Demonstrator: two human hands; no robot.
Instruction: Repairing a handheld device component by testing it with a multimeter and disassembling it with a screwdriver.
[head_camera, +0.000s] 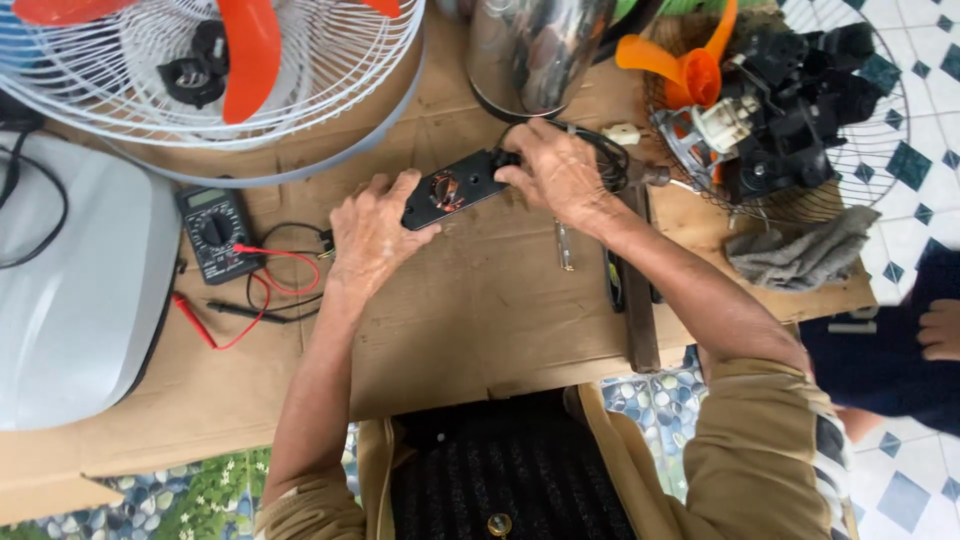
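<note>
A black handheld multimeter (214, 234) lies at centre-left of the frame on the cardboard. Its small rectangular greenish-grey screen (206, 198) sits at its top edge, above the round dial.

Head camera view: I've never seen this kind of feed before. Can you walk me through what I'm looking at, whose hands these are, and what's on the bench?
There is one picture, taken by a camera worn on a person's head and looking down at their own two bare hands over a cardboard-covered bench. No machine is involved.

The left hand and the right hand hold a flat black control panel between them; it has a round opening in the middle and a black cable leading off its right end.

To the left lie a multimeter with red and black probe leads and a white fan housing. Above is a white wire fan guard with orange blades. At top right a second guard holds black fan parts, with a grey rag below it. A screwdriver lies by the right wrist.
</note>
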